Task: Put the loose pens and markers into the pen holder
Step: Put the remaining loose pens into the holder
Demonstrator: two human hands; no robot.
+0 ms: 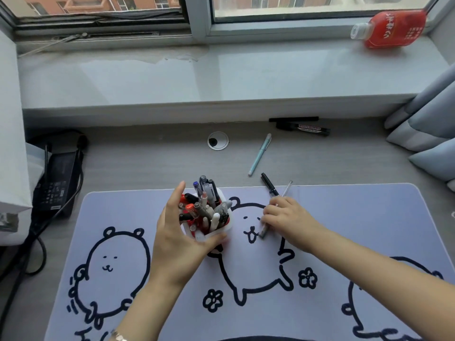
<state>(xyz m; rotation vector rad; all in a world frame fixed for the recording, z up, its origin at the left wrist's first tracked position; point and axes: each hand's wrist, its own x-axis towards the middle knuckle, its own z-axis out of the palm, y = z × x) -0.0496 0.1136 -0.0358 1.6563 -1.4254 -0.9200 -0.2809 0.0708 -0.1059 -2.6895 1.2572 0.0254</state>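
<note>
A white pen holder [222, 228] crammed with several pens and markers stands on the lilac desk mat [344, 217]. My left hand [176, 238] wraps around its left and near side. Just right of it, my right hand [285, 217] presses down on the mat, fingers closed on a black pen [268, 183] and a clear pen [287, 188] whose far ends stick out beyond the knuckles; a grey tip [263, 233] pokes out below. Farther back on the desk lie a light blue pen [260, 154], a black whiteboard marker [305, 129] and a thin black pen [293, 119].
A round cable grommet [218, 141] sits in the desk behind the holder. A black power brick [57, 183] with cables lies at the left. Cushions [428, 134] crowd the right edge. A red bottle [391, 28] lies on the windowsill.
</note>
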